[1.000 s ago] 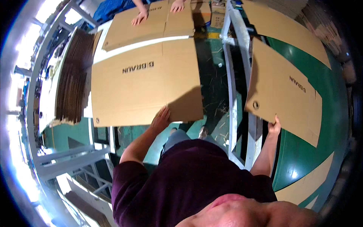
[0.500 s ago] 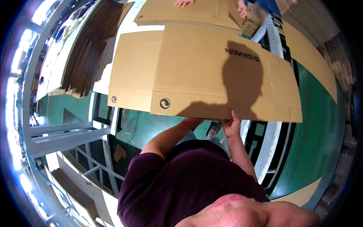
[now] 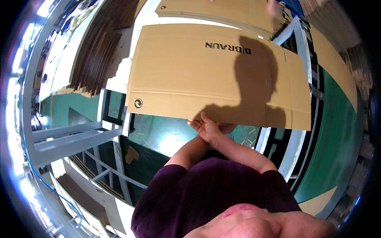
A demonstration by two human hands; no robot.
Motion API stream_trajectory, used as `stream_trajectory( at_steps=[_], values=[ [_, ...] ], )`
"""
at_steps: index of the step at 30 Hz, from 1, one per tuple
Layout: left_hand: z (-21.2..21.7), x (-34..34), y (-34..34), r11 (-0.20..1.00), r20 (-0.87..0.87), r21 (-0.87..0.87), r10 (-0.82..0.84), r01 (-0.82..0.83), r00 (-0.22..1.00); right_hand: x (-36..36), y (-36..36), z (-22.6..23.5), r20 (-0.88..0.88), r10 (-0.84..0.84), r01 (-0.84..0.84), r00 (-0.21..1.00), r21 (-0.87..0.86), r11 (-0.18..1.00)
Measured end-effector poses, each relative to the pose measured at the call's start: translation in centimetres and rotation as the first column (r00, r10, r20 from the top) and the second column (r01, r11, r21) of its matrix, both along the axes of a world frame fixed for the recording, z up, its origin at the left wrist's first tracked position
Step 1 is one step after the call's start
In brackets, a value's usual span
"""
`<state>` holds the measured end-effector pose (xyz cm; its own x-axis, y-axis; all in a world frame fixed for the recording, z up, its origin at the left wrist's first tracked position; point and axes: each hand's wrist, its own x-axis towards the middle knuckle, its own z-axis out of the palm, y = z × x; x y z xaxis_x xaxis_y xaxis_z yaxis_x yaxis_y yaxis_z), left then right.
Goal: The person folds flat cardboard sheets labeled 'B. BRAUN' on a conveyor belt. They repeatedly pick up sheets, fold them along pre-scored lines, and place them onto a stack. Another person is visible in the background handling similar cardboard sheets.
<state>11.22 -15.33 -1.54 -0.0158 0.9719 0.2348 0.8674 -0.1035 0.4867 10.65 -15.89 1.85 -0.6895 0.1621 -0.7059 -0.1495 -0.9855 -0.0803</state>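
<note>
A wide flattened cardboard box (image 3: 178, 67) lies in front of me, with my head's shadow on its right half. My right hand (image 3: 207, 127) is at its near edge, thumb over the top face and the fingers just below the edge. Under that wrist my left forearm crosses, and my left hand (image 3: 227, 127) reaches beneath the near edge right of the right hand. The left hand's fingers are hidden by the cardboard. Beyond it lies a stack of flat cardboard sheets (image 3: 222, 11), with a co-worker's blurred hand (image 3: 274, 10) at its right.
A pale table (image 3: 137, 29) runs under the cardboard. Brown cardboard stacks (image 3: 97, 59) stand at the left, beside a grey metal frame (image 3: 75, 141). Metal rails (image 3: 293, 152) and a green surface (image 3: 323, 154) lie at the right. A cardboard scrap (image 3: 131, 154) is on the floor.
My right hand has moved left along the near edge, crossing over my left arm. The large upper panel has shifted left, and the left panel seen before is out of sight.
</note>
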Motion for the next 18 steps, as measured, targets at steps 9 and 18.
stream_trajectory(
  at_steps=[9, 18],
  values=[
    [-1.7, 0.7, -6.0, 0.964, -0.171, -0.113, -0.258, 0.241, 0.951, -2.1, -1.5, -8.7, 0.078, 0.335, -0.328, 0.939, -0.096, 0.940],
    [10.1, -4.8, -1.3, 0.839, 0.253, -0.530, 0.293, -0.121, 0.922, 8.7, 6.7, -7.2, 0.051, 0.703, -0.701, 0.709, 0.164, 0.694]
  ],
)
